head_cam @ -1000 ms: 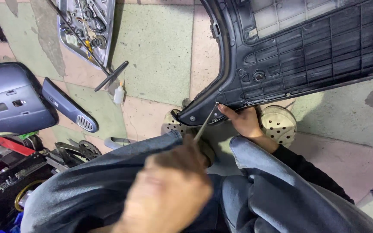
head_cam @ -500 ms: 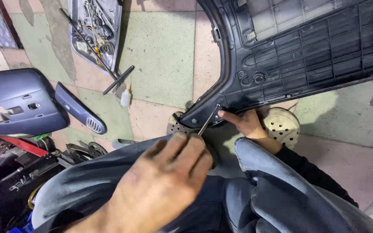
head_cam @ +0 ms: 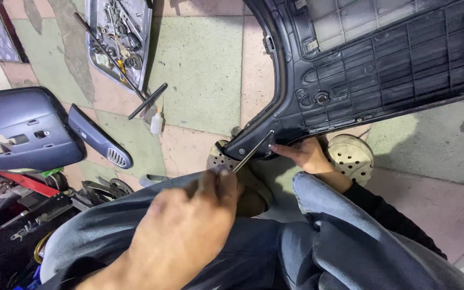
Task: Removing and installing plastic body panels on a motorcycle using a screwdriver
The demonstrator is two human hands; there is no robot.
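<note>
Door panel (head_cam: 382, 64), tiled workshop floor (head_cam: 200, 70)

Black ribbed panel (head_cam: 382, 70), green-and-pink tiled floor (head_cam: 200, 70), blue jeans (head_cam: 318, 241)

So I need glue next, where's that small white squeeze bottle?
The small white squeeze bottle stands on the floor, upper left of centre, beside the black T-handled wrench.

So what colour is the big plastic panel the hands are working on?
The panel is black, with a ribbed grid on its inner side. The head view shows it best.
</note>
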